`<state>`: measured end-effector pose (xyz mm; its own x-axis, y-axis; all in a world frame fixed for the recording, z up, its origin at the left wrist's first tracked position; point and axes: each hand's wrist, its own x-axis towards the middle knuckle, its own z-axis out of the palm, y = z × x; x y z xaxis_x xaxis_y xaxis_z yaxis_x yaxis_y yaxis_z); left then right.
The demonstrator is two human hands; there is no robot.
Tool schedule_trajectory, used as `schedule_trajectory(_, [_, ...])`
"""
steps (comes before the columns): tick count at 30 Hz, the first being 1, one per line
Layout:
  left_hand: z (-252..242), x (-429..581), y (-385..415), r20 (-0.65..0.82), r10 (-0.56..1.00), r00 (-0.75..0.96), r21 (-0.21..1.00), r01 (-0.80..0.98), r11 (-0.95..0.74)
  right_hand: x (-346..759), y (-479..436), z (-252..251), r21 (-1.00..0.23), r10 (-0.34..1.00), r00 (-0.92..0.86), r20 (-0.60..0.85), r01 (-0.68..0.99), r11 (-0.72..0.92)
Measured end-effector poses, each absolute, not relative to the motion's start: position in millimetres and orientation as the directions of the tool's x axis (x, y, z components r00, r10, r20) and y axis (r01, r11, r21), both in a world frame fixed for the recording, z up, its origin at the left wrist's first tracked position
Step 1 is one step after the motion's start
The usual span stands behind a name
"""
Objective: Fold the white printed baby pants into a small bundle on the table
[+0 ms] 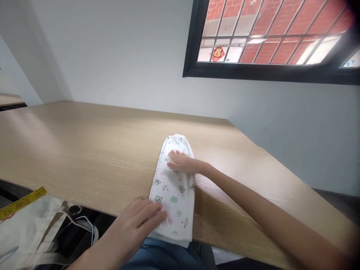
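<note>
A pair of small white pants (180,187), folded lengthwise and printed with little green, pink and yellow cartoon figures, lies on the wooden table (98,146). Its gathered elastic end points away from me, and the near end hangs slightly over the table's front edge. My right hand (181,162) rests flat on the upper part of the cloth, fingers spread. Lower down, my left hand (143,217) lies over the left edge near the hem with its fingers stretched out, a little blurred. Neither hand grips the fabric.
Below the table at the left are a pale bag (25,232), a yellow printed strip (22,203) and white cords (87,225). Behind the table stands a grey-white wall (126,56) with a dark-framed barred window (267,73). The table's right edge slants toward me.
</note>
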<state>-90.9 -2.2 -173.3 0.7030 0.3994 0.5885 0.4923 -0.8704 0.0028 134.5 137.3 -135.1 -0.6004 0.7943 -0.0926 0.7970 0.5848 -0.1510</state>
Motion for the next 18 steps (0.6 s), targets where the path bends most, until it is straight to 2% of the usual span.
schedule_trajectory(3, [-169.4,-94.9,0.1,0.574,0.403,0.713,0.127,0.408,-0.904,138.5,67.6,-120.1,-0.256,0.665,-0.728,-0.168,0.684,0.684])
schedule_trajectory(4, [-169.2,-95.6,1.5,0.551,0.417,0.723,0.192,0.377,-0.906,138.7,47.0,-117.7,-0.328,0.623,-0.759,-0.188,0.647,0.689])
schedule_trajectory(7, [-167.9,-94.6,9.8,0.448,0.493,0.746,0.392,0.331,-0.858,136.0,6.1,-121.1,-0.417,0.562,-0.817,-0.126,0.558,0.718])
schedule_trajectory(11, [-154.6,-88.5,24.4,0.33,0.63,0.703,0.529,0.415,-0.74,131.7,-2.5,-132.7,-0.329,0.625,-0.777,0.074,0.573,0.751])
schedule_trajectory(13, [-142.8,-87.1,25.0,0.248,0.697,0.673,0.588,0.467,-0.66,132.7,-2.7,-131.8,-0.328,0.668,-0.735,0.12,0.605,0.725])
schedule_trajectory(15, [-131.6,-89.8,16.7,0.119,0.734,0.668,0.643,0.511,-0.57,135.7,-10.8,-128.5,-0.377,0.745,-0.654,0.128,0.663,0.647])
schedule_trajectory(18, [-123.7,-101.8,-9.9,-0.029,0.688,0.725,0.655,0.533,-0.535,140.8,-39.7,-130.0,-0.542,0.809,-0.587,0.024,0.672,0.504])
